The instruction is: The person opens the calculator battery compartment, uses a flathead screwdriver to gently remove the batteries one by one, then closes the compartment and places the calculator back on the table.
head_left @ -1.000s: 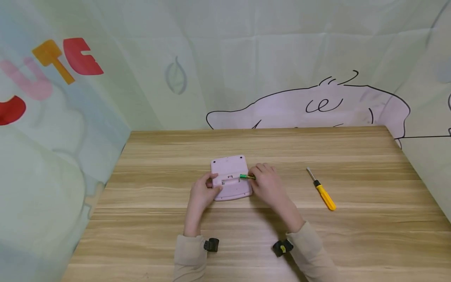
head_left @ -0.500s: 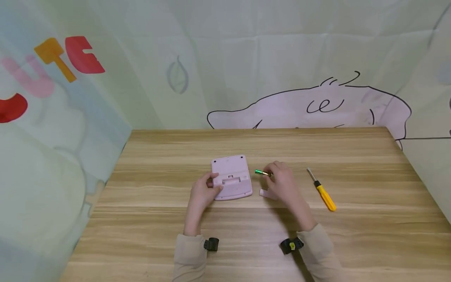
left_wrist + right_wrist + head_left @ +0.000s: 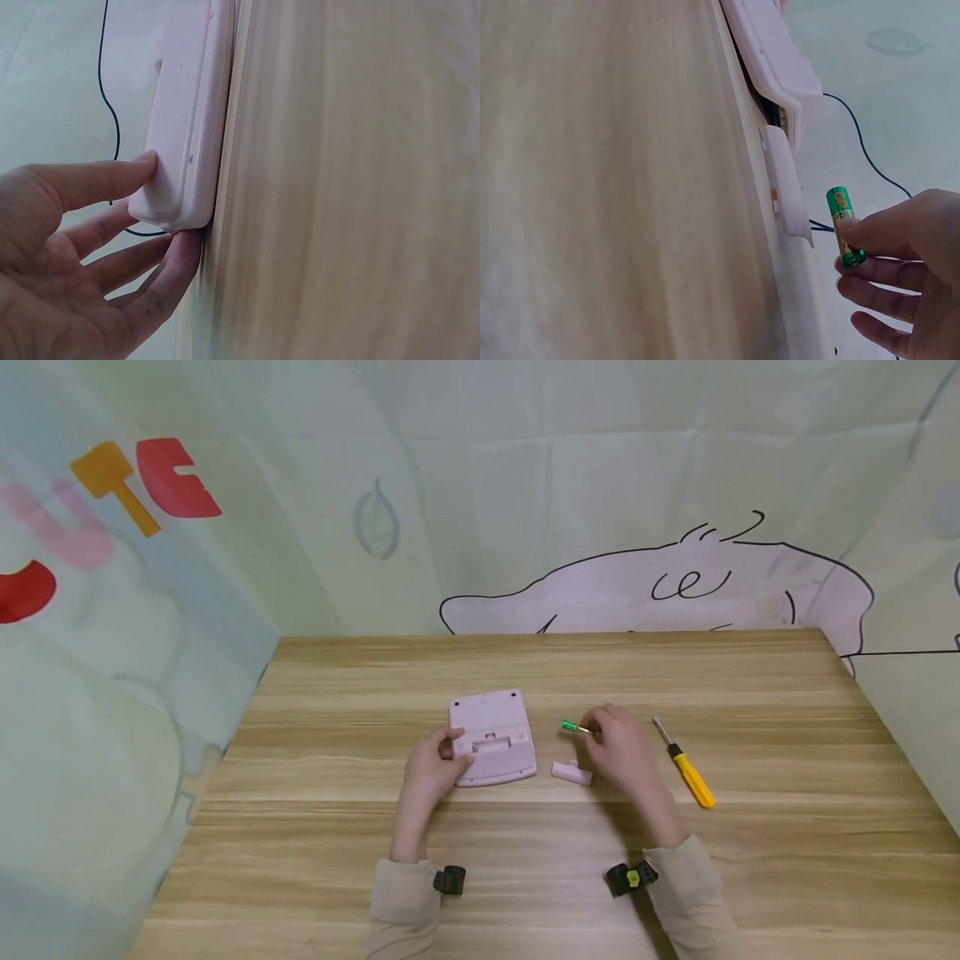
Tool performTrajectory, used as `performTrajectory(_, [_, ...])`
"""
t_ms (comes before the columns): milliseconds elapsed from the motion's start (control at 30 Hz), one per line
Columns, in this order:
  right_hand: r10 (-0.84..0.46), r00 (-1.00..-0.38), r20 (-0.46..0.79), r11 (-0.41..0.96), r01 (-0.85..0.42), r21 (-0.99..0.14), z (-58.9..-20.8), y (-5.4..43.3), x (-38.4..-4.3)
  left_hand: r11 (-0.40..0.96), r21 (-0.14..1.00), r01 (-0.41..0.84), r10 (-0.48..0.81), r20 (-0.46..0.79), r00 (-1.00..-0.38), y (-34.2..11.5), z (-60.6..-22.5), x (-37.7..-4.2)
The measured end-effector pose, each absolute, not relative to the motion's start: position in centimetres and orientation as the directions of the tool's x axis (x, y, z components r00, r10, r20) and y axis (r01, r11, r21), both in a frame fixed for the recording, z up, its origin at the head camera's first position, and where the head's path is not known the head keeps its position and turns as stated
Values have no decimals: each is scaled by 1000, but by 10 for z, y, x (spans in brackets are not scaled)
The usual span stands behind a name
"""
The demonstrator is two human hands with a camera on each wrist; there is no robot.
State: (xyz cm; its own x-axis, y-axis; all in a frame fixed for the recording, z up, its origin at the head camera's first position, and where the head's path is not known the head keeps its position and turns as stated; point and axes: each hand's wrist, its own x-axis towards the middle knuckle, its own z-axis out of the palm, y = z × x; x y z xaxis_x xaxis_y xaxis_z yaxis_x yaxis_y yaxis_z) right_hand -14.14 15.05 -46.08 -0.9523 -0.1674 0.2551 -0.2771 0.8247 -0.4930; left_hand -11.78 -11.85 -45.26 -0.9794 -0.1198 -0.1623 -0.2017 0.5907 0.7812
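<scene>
A pink calculator (image 3: 491, 760) lies back side up on the table, its battery compartment uncovered and with no battery showing inside. My left hand (image 3: 437, 764) grips its left edge, thumb (image 3: 105, 180) on the back and fingers along the side. To the right of it, my right hand (image 3: 617, 743) pinches a green and gold battery (image 3: 840, 202) between thumb and fingers, above the tabletop. The battery points left toward the calculator. Between the calculator and my right hand sits the small pink battery cover (image 3: 572, 773), loose on the wood.
A screwdriver (image 3: 692, 778) with a yellow handle lies to the right of my right hand, its tip pointing away from me. The wooden table (image 3: 337, 693) ends at the back against a printed curtain (image 3: 480, 527).
My right hand has drawn the battery away from the calculator to the right. That uncovers the battery cover on the table. The left hand keeps its grip in the same place.
</scene>
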Motion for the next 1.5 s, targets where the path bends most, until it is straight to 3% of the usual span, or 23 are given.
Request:
performTrajectory(667, [-50, -986, 160, 904, -113, -413, -465, 160, -138, 581, 789, -200, -117, -162, -980, -119, -454, -117])
performTrajectory(1500, [-40, -987, 156, 923, -96, -373, -465, 161, -138, 591, 782, -198, -123, -155, -980, -119, -455, -117])
